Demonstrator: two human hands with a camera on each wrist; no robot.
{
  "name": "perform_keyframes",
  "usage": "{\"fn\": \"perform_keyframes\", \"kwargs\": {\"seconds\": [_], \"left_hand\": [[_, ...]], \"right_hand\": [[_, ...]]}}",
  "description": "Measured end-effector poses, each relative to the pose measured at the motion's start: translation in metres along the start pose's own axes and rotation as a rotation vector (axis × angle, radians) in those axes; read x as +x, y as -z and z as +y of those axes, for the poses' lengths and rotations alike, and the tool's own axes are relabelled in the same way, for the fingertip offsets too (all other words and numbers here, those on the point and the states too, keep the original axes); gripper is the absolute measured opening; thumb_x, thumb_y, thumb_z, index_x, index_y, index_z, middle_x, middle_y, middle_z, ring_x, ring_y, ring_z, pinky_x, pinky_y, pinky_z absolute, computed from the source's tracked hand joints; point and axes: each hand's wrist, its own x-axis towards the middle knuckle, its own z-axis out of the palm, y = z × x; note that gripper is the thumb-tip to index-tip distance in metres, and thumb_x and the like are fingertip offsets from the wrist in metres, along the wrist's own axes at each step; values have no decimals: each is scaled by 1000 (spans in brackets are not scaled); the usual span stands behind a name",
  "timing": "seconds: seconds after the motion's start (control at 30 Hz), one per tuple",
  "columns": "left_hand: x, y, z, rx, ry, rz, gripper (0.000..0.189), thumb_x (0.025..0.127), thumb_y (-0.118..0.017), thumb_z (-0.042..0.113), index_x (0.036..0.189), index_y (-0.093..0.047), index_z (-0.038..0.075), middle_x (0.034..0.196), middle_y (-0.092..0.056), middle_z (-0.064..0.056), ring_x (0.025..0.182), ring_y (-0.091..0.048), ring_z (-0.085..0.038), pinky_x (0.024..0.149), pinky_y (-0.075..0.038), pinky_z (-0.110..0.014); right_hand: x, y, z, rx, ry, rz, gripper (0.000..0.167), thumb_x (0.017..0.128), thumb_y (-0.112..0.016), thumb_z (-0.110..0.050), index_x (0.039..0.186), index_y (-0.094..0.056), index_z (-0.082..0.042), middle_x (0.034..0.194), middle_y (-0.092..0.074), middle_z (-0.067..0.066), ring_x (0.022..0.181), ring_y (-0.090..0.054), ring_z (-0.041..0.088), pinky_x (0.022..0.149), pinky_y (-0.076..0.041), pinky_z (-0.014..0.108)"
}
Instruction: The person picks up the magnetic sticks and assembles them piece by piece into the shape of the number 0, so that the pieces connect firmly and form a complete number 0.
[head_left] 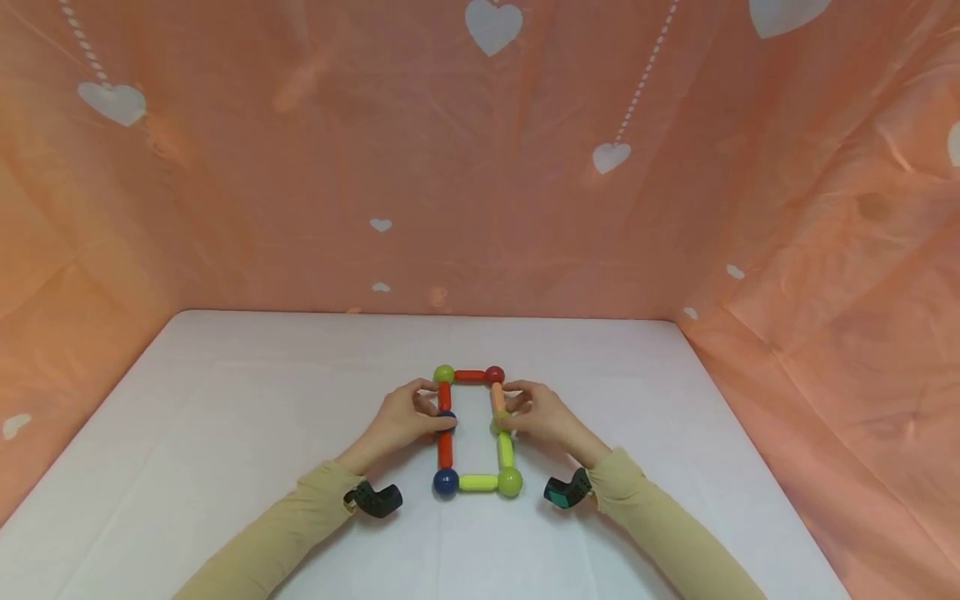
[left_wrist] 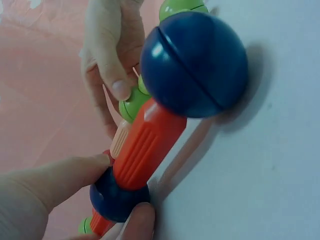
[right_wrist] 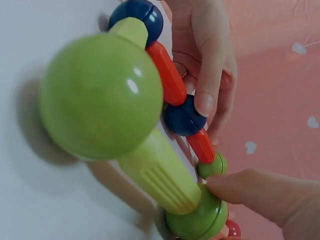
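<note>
A rectangular frame of toy rods and balls lies on the white table in the head view. My left hand (head_left: 406, 417) pinches the blue ball (left_wrist: 119, 196) midway along the left side, between thumb and fingers. Red rods (head_left: 446, 450) run from that ball both ways, to a blue corner ball (head_left: 446, 482) nearer me and a green one (head_left: 444, 373) farther off. On the right side, my right hand (head_left: 542, 417) grips the middle green ball (right_wrist: 196, 218), joined to an orange rod (head_left: 498, 398) and a yellow-green rod (head_left: 506, 450).
A yellow-green rod (head_left: 478, 482) forms the near side, ending at a green corner ball (head_left: 510, 482). The far side is a red rod (head_left: 470, 376) with a dark red ball (head_left: 494, 375). Orange cloth (head_left: 480, 167) with white hearts walls the table (head_left: 300, 358).
</note>
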Motion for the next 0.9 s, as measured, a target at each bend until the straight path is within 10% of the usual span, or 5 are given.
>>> {"fn": "perform_keyframes", "kwargs": {"seconds": [0.53, 0.9], "left_hand": [[7, 9, -3, -130, 51, -29, 67, 76, -82, 18, 134, -53, 2, 82, -64, -7, 67, -65, -18, 65, -56, -28], [34, 20, -12, -252, 34, 40, 54, 82, -76, 9, 129, -54, -5, 114, -62, -26, 84, -69, -25, 71, -58, -32]], "right_hand": [[12, -1, 2, -3, 26, 29, 61, 78, -80, -19, 132, -55, -6, 93, -66, 2, 81, -61, 17, 66, -54, 28], [39, -4, 2, 90, 76, 71, 57, 80, -78, -14, 132, -55, -3, 95, -66, 6, 88, -61, 20, 69, -51, 28]]}}
